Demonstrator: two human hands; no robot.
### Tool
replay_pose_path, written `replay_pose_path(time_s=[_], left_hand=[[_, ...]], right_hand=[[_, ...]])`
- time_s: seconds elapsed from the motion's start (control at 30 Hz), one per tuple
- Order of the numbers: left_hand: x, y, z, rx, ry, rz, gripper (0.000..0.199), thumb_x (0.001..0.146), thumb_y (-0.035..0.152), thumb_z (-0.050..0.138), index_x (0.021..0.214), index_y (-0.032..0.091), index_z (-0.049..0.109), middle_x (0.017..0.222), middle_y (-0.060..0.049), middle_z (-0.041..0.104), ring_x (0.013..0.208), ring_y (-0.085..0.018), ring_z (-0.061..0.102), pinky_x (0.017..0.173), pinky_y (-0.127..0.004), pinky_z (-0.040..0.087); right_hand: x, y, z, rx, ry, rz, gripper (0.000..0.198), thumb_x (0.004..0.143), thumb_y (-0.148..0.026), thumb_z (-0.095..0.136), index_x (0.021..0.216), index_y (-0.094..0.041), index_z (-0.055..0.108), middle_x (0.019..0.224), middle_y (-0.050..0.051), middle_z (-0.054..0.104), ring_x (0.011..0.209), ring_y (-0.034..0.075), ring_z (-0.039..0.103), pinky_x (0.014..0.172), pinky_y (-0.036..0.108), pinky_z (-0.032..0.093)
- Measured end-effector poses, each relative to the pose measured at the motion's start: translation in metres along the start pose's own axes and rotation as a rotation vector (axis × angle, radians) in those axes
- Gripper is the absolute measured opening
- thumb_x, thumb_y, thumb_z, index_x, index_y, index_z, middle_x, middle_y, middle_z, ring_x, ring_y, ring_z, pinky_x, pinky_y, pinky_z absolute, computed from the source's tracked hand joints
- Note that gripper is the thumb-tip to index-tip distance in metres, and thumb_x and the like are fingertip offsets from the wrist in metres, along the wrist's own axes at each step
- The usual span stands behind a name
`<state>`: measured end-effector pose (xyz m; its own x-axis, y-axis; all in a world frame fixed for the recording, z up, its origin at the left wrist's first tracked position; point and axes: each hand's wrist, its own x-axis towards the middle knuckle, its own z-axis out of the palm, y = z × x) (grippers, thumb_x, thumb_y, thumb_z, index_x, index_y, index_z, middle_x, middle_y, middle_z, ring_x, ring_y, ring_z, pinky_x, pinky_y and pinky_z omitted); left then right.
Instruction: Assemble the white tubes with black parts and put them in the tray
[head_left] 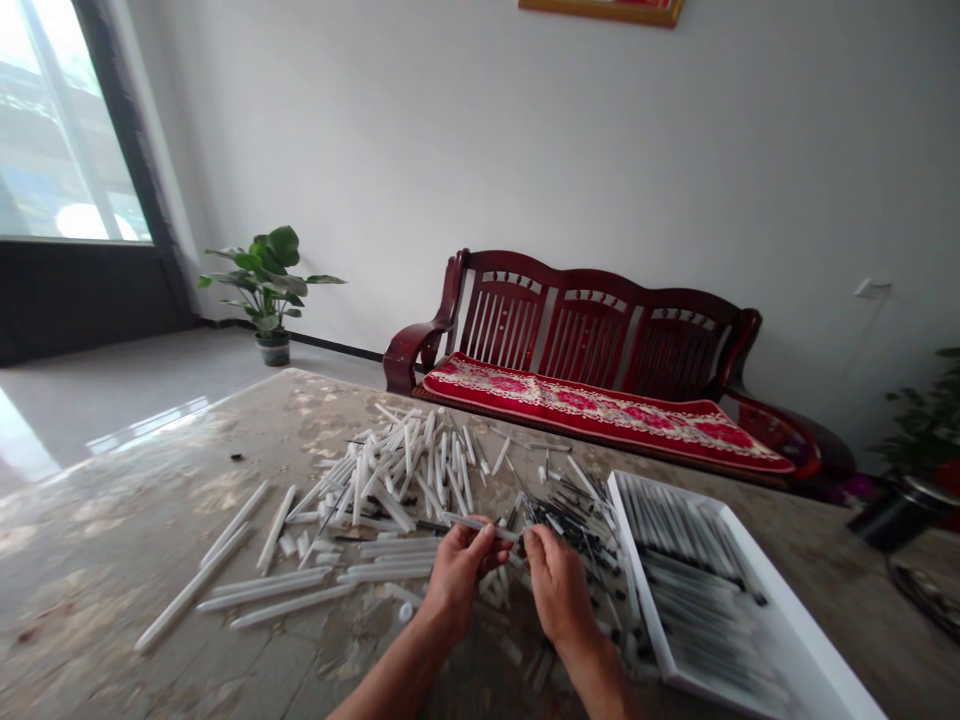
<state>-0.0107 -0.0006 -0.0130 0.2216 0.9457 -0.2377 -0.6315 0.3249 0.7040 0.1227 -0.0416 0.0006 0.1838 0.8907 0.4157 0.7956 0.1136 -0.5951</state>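
Observation:
My left hand (pixel 459 572) is closed around a whitish, translucent pen barrel (pixel 501 533), held level above the table. My right hand (pixel 559 580) pinches at the barrel's right end; its fingertips partly hide that end. Beyond my hands lies a loose heap of white pen barrels (pixel 409 455). Dark, thin pen parts (pixel 577 505), which look like refills and caps, are scattered behind and beside my right hand. Several white barrels (pixel 397 572) lie side by side just left of my left hand. Small white pieces (pixel 406 612) rest near my left wrist.
On the right stands a shallow white box (pixel 802 625) holding rows of pens, blurred. Longer white tubes (pixel 191 590) lie at the left on the patterned tabletop (pixel 97 540). A dark cylindrical container (pixel 892 515) is at far right. Behind the table is a red wooden bench (pixel 585 320).

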Motion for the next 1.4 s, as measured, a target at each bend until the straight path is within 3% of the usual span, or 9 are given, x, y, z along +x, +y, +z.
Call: replay_pose_path(time_s=[0.1, 0.27, 0.43, 0.63, 0.77, 0.93, 1.1, 1.27, 1.4], left_hand=[[-0.0007, 0.001, 0.0005, 0.007, -0.006, -0.001, 0.044, 0.054, 0.037, 0.091, 0.08, 0.015, 0.064, 0.071, -0.003, 0.072, 0.068, -0.016, 0.071, 0.062, -0.022, 0.056], [-0.0007, -0.0027, 0.0025, 0.016, -0.021, -0.018, 0.047, 0.05, 0.039, 0.092, 0.077, 0.015, 0.063, 0.068, -0.003, 0.072, 0.065, -0.016, 0.07, 0.059, -0.023, 0.056], [-0.0024, -0.0042, 0.0039, 0.012, -0.024, -0.019, 0.048, 0.048, 0.041, 0.092, 0.077, 0.015, 0.063, 0.069, -0.003, 0.072, 0.066, -0.016, 0.071, 0.06, -0.023, 0.056], [-0.0038, -0.004, 0.0051, 0.012, -0.031, -0.011, 0.049, 0.048, 0.041, 0.092, 0.076, 0.015, 0.063, 0.067, -0.003, 0.072, 0.063, -0.015, 0.07, 0.059, -0.023, 0.056], [-0.0016, -0.0037, 0.0042, 0.0, -0.016, -0.006, 0.051, 0.046, 0.041, 0.093, 0.077, 0.015, 0.063, 0.068, -0.003, 0.072, 0.063, -0.016, 0.07, 0.059, -0.023, 0.056], [-0.0023, -0.0046, 0.004, 0.027, -0.034, -0.006, 0.049, 0.047, 0.042, 0.092, 0.076, 0.015, 0.063, 0.066, -0.003, 0.072, 0.062, -0.015, 0.069, 0.059, -0.024, 0.056], [-0.004, -0.0054, 0.0047, 0.029, -0.03, -0.006, 0.05, 0.046, 0.042, 0.092, 0.077, 0.015, 0.063, 0.066, -0.002, 0.072, 0.062, -0.015, 0.069, 0.06, -0.023, 0.056], [-0.0028, -0.007, 0.0048, 0.039, -0.046, -0.007, 0.05, 0.048, 0.043, 0.092, 0.077, 0.016, 0.062, 0.064, -0.001, 0.071, 0.061, -0.015, 0.069, 0.059, -0.024, 0.055], [-0.0014, -0.0061, 0.004, 0.037, -0.023, -0.004, 0.051, 0.047, 0.044, 0.091, 0.077, 0.016, 0.062, 0.067, -0.002, 0.072, 0.064, -0.015, 0.07, 0.06, -0.023, 0.055]], right_hand=[[-0.0004, -0.0004, -0.002, 0.011, -0.016, -0.034, 0.043, 0.099, -0.047, 0.035, 0.08, -0.022, 0.064, 0.075, 0.005, 0.071, 0.07, 0.017, 0.065, 0.063, 0.023, 0.039], [-0.0015, 0.005, -0.0008, 0.021, -0.014, 0.077, 0.059, 0.099, -0.055, 0.024, 0.063, -0.023, 0.058, 0.052, 0.003, 0.06, 0.049, 0.017, 0.054, 0.05, 0.026, 0.033], [-0.0039, 0.0059, -0.0006, 0.062, -0.02, 0.028, 0.047, 0.097, -0.056, 0.033, 0.078, -0.023, 0.059, 0.068, 0.002, 0.066, 0.063, 0.017, 0.061, 0.057, 0.024, 0.038], [-0.0042, 0.0068, 0.0018, 0.066, -0.013, 0.078, 0.055, 0.098, -0.055, 0.027, 0.068, -0.023, 0.059, 0.055, 0.002, 0.061, 0.052, 0.017, 0.056, 0.052, 0.025, 0.034], [-0.0049, 0.0047, 0.0012, 0.086, -0.02, 0.039, 0.046, 0.097, -0.054, 0.035, 0.078, -0.022, 0.061, 0.063, 0.001, 0.065, 0.058, 0.017, 0.059, 0.054, 0.024, 0.035], [-0.0053, 0.0049, 0.0017, 0.081, -0.01, 0.09, 0.054, 0.098, -0.055, 0.028, 0.067, -0.023, 0.059, 0.055, 0.001, 0.061, 0.052, 0.018, 0.055, 0.051, 0.026, 0.034], [-0.0063, 0.0063, 0.0026, 0.117, -0.021, 0.082, 0.046, 0.095, -0.056, 0.036, 0.072, -0.022, 0.058, 0.058, 0.0, 0.062, 0.054, 0.016, 0.055, 0.052, 0.025, 0.033], [-0.0058, 0.0091, 0.0048, 0.185, -0.027, 0.143, 0.054, 0.096, -0.056, 0.029, 0.065, -0.022, 0.057, 0.056, 0.002, 0.061, 0.052, 0.016, 0.054, 0.052, 0.026, 0.034], [-0.0067, 0.0084, 0.0045, 0.212, -0.028, 0.124, 0.047, 0.093, -0.059, 0.039, 0.071, -0.022, 0.058, 0.058, 0.0, 0.059, 0.054, 0.015, 0.053, 0.052, 0.025, 0.035]])
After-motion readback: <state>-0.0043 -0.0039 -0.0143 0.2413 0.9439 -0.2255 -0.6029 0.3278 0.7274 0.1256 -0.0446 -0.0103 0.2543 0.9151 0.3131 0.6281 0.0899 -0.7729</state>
